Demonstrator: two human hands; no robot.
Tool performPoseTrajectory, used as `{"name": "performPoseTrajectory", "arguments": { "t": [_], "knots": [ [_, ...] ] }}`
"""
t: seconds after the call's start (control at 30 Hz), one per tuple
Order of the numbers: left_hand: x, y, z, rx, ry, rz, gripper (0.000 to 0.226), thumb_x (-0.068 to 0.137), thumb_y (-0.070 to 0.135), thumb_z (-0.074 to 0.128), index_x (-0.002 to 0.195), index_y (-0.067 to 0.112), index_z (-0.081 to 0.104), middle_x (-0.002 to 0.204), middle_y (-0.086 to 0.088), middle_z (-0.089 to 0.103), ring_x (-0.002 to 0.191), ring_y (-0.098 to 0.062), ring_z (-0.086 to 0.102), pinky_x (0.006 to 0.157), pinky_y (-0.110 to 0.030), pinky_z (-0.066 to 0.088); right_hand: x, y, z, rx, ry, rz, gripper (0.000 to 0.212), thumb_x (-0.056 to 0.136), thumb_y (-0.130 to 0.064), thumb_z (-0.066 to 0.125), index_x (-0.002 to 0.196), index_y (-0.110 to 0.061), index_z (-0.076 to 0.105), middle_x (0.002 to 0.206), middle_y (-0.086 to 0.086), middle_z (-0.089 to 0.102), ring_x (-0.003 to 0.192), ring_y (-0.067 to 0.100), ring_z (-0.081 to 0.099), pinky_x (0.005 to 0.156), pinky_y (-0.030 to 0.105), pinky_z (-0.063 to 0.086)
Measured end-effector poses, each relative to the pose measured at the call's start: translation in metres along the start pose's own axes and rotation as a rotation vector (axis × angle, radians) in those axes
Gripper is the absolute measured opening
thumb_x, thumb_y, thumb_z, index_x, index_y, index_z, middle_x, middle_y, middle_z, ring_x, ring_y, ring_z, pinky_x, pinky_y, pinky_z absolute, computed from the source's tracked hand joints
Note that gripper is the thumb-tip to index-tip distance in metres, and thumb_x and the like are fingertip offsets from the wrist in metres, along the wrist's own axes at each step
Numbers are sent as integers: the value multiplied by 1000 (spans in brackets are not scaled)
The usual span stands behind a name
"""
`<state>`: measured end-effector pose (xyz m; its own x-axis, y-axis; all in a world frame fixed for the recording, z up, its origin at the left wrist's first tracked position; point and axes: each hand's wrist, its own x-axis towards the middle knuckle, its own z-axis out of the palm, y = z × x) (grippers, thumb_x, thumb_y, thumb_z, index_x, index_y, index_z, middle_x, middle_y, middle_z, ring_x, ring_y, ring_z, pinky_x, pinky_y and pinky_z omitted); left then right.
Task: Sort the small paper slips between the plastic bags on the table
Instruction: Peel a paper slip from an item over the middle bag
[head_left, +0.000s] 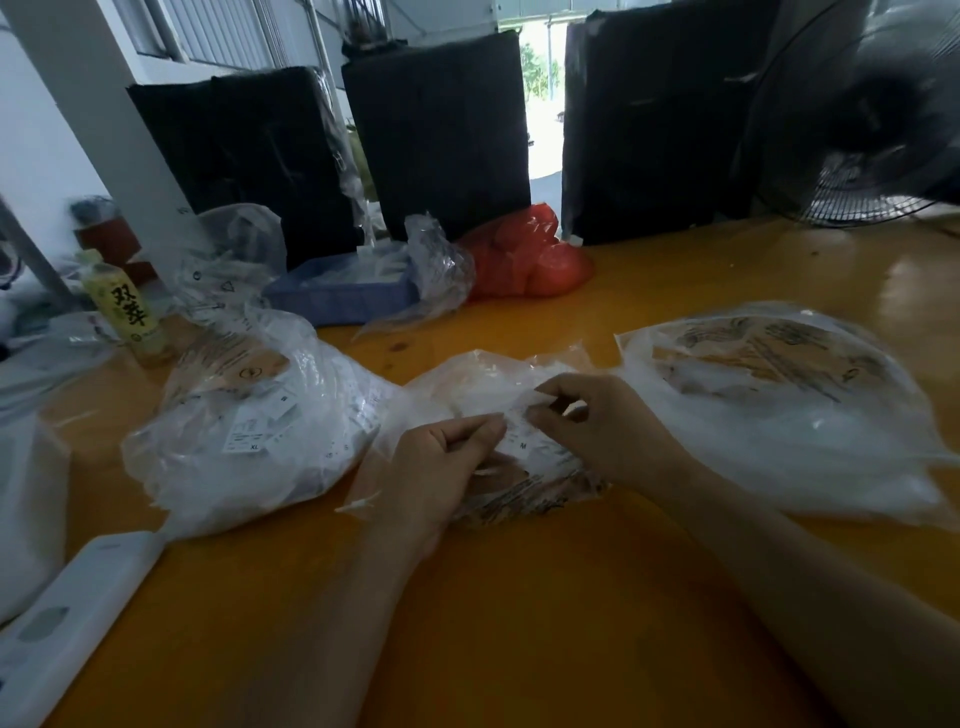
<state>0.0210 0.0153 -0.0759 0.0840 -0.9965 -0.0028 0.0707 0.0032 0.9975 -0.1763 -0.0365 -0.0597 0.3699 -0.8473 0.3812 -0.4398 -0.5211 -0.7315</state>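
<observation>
Three clear plastic bags of white paper slips lie on the orange table. The left bag shows slips marked XL. The right bag lies flat and printed. Between them is the middle bag, crumpled under my hands. My left hand pinches a small white slip marked M over that bag. My right hand pinches the same slip's upper right edge with thumb and fingers.
A blue tray with slips, a loose clear bag and a red bag sit behind. A yellow bottle stands far left. A white flat device lies near left. Black wrapped blocks and a fan line the back.
</observation>
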Motion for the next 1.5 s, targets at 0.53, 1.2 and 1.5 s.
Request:
{"name": "performPoseTrajectory", "arguments": {
  "t": [0.53,1.2,1.5],
  "knots": [
    [2,-11,-3,222,110,37,19,87,51,78,101,40,83,93,16,82,85,-12,79,76,-35,66,-24,-7,23,122,73,194,12,104,-34,56,115,-37,54,94,-6,74,58,-9,60,46,11,40],
    [-18,-13,4,285,190,143,25,97,40,73,117,27,80,70,9,78,43,-3,60,43,-16,45,-36,-18,29,126,102,157,4,100,-27,64,104,-27,64,92,-14,69,79,-8,65,61,13,51],
    [-17,-12,5,478,202,223,45,87,60,67,115,27,81,96,11,81,78,8,72,60,-11,53,-39,-22,29,253,63,144,23,92,-50,66,103,-29,64,89,-12,73,77,5,71,62,20,55]
  ]
}}
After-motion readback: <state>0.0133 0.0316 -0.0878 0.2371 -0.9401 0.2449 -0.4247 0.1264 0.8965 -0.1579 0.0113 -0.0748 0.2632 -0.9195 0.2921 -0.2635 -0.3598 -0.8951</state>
